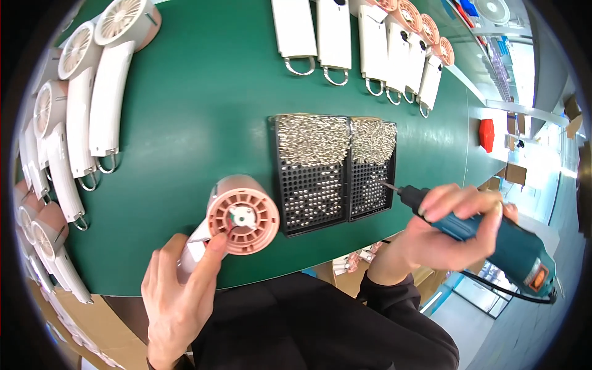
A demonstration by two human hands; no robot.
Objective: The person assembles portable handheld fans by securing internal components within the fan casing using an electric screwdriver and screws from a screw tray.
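1. Writing: the driver [523, 250] has an orange switch [539, 277] near its tail; any marking around it is too small to read. Small dark spots sit on some handles of the far fans [333, 31], and whether they bear print I cannot tell.
2. The fan [243, 216] is above the near edge of the green table [203, 111], left of the trays; whether it touches the surface I cannot tell. Its long axis slants from lower left, at the white handle, to upper right, at the pink head. The head's slotted ring and pale hub face up toward the camera.
3. The left hand [179, 290] is closed around the handle, thumb reaching to the head's rim.
4. The right hand [450, 231] is clamped on the driver, fingers wrapped over its front part. The driver's long axis runs from upper left, at the bit [389, 185], to lower right, where a black cord [499, 285] leaves the tail.
5. The bit points left, at the right tray [372, 214]; whether it touches a screw there I cannot tell.
6. The left tray [316, 227] stands right beside it. In both, screws [313, 139] are heaped at the far end, and others stand in the nearer grid of holes.
7. More fans [111, 98] line the table's left side, their heads farther off than their looped handle ends.
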